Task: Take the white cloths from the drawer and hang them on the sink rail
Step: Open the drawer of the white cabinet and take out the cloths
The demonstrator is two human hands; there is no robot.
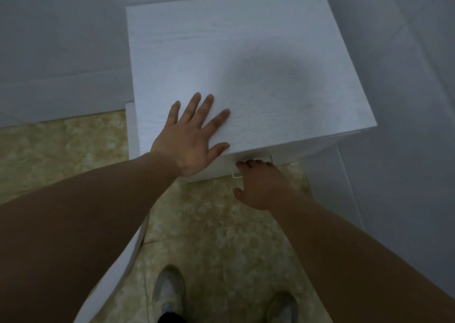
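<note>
Left hand (190, 138) lies flat and spread on the cabinet (246, 71) top near its front-left corner, gripping nothing, just bracing. Right hand (261, 182) is lower, in front of the cabinet face, fingers curled over the drawer handle (235, 175); looks like a grasp, though the fingertips are hidden behind the bar. Handle runs left-right across the knuckles, so the pull should come straight back toward the body. The drawer (226, 165) sits just ahead of the right hand and below the left thumb, shut or barely open. Cloths not visible, presumably inside. Sink rail out of view. Right hand is nearer and does the pull. Floor (209, 236) and shoes (170, 290) lie below both arms.
</note>
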